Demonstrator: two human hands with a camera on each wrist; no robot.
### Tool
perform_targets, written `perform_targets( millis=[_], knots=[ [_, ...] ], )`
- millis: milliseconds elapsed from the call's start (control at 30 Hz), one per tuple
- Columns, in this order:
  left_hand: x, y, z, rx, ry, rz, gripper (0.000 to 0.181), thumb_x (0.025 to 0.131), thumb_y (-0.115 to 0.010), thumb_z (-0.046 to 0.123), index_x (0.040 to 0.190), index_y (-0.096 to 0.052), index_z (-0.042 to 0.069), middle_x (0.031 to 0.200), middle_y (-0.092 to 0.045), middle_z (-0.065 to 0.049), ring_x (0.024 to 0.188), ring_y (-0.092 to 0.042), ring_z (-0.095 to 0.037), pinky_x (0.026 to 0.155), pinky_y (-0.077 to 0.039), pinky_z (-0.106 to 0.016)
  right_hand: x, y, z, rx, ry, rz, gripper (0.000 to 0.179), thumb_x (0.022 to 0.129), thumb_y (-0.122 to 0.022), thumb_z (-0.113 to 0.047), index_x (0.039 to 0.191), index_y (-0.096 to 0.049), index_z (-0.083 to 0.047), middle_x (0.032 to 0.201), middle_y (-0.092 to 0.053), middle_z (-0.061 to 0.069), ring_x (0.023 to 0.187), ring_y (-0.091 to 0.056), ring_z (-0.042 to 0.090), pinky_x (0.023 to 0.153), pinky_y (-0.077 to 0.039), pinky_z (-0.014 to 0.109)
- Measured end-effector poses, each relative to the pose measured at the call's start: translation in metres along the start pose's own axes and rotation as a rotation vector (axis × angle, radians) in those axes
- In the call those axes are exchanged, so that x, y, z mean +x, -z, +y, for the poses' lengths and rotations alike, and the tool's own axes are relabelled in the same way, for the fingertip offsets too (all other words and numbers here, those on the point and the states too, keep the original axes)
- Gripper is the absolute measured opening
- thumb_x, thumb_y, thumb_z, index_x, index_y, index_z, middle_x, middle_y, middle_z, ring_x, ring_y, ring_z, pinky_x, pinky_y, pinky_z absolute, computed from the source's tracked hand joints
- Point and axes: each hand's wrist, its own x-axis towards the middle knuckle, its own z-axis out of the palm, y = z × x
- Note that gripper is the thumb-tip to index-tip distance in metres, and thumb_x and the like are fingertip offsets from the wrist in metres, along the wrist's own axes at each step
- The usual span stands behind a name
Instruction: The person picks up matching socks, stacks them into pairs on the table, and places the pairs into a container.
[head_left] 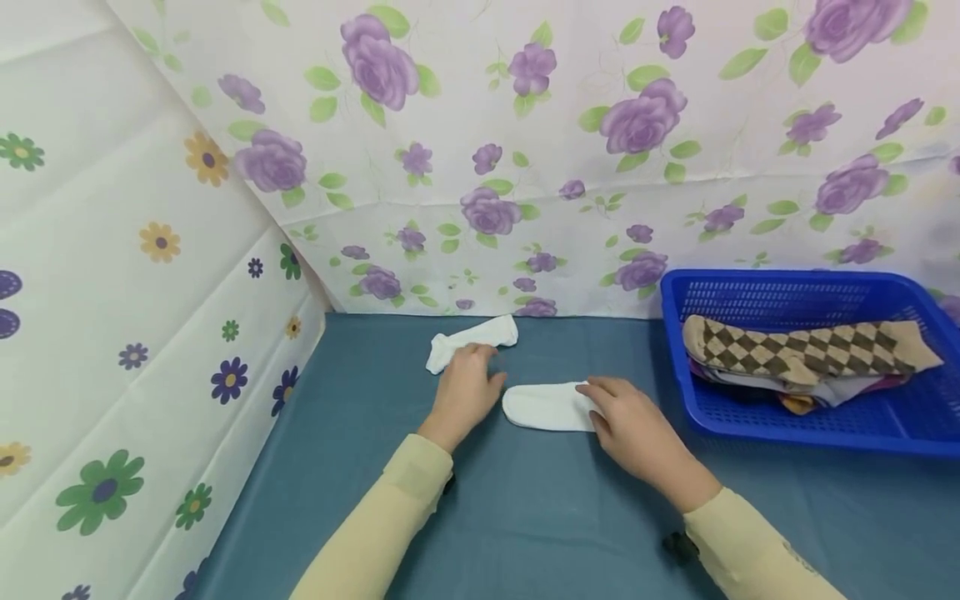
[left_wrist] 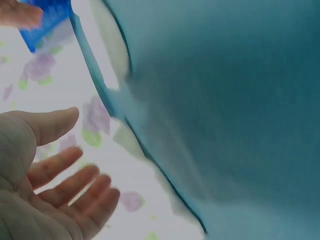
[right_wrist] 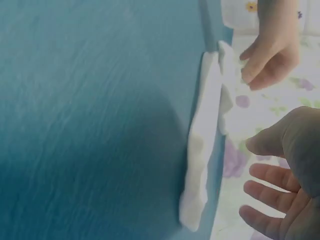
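Observation:
Two white socks lie on the blue-green tabletop. The nearer sock (head_left: 547, 407) is stretched out sideways, and the farther sock (head_left: 476, 340) lies at a slant behind it. My right hand (head_left: 637, 429) hovers over the right end of the nearer sock and hides that end in the head view. Loosely bent fingers with nothing between them show on this hand (right_wrist: 287, 185) in the right wrist view. My left hand (head_left: 463, 396) is in front of the farther sock, overlapping its near edge. Its fingers (left_wrist: 90, 200) are spread and relaxed in the left wrist view.
A blue plastic basket (head_left: 810, 439) stands at the right, holding a stack of socks topped by a brown-and-beige argyle sock (head_left: 810, 348). Flowered sheeting (head_left: 487, 167) rises behind the table, and another flowered sheet (head_left: 135, 333) borders its left side.

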Motion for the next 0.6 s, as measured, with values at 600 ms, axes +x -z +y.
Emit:
perform_targets(
  millis=[600],
  knots=[
    [0.026,-0.007,-0.049,0.124,0.24,-0.192,0.059,0.087,-0.064,0.041,0.138,-0.045,0.019,0.139,-0.045,-0.012,0.132,-0.036,-0.035,0.097,-0.037,-0.059,-0.012,0.011,-0.021,-0.021,-0.019,0.099,0.017,0.084,-0.068,-0.021,0.099,-0.071,-0.014,0.102,-0.068,0.001,0.097,-0.063,0.02,0.08,-0.052,0.039]
  ],
)
